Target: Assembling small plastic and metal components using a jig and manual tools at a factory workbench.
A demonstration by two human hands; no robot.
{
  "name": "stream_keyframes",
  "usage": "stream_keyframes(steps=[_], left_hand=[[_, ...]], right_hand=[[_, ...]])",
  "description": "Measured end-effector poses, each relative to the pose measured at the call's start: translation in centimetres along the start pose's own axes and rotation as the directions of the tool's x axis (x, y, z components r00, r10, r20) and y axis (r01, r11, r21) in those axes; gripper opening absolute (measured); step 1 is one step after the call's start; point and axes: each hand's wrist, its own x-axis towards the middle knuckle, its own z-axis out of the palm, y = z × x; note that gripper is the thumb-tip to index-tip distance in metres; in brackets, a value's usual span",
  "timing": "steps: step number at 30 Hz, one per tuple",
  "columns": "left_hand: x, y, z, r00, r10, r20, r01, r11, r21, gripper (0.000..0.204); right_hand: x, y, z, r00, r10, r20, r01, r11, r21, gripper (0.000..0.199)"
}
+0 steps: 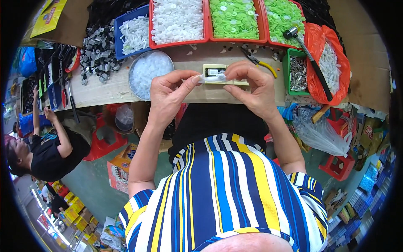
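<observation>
We look down on a workbench (189,95) from the wearer's head; every place here is given from the cream block (215,66) in front of them, with its dark recess holding a pale insert. Over the block's near edge lies the small white piece (215,78) being handled. The left hand (168,93), left of the block, pinches the piece's left end between thumb and forefinger. The right hand (258,90), right of the block, has its forefinger at the piece's other end, the thumb lower and apart; we cannot tell whether these fingers grip or only touch.

We judge this piece to be midway through handling: it is picked up and brought to the block, but not yet released. Much seems left to work through. Left of the block, a round dish (130,77) holds translucent pieces; beyond it, one red tray (180,43) is heaped with white parts and another (237,40) with bright green ones. We can make out no clear group of finished pieces.

Just beyond the block, to its right, yellow-handled pliers (267,67) lie unused. Farther right are a green basket (287,73) of metal pins and a hammer (319,73) resting against an orange bag (344,80).
</observation>
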Motion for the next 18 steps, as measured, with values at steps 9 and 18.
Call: stream_keyframes(steps=[9,18], left_hand=[[1.0,-0.4,1.9,0.858,0.511,0.052,-0.486,0.776,0.402,0.010],[1.9,-0.9,4.4,0.909,0.393,0.141,-0.417,0.832,0.366,0.017]], right_hand=[[0.7,-1.5,-2.5,0.927,0.351,0.133,-0.320,0.925,-0.206,0.024],[-0.3,-1.4,-5.0,0.961,0.225,0.163,-0.148,0.911,-0.385,0.024]])
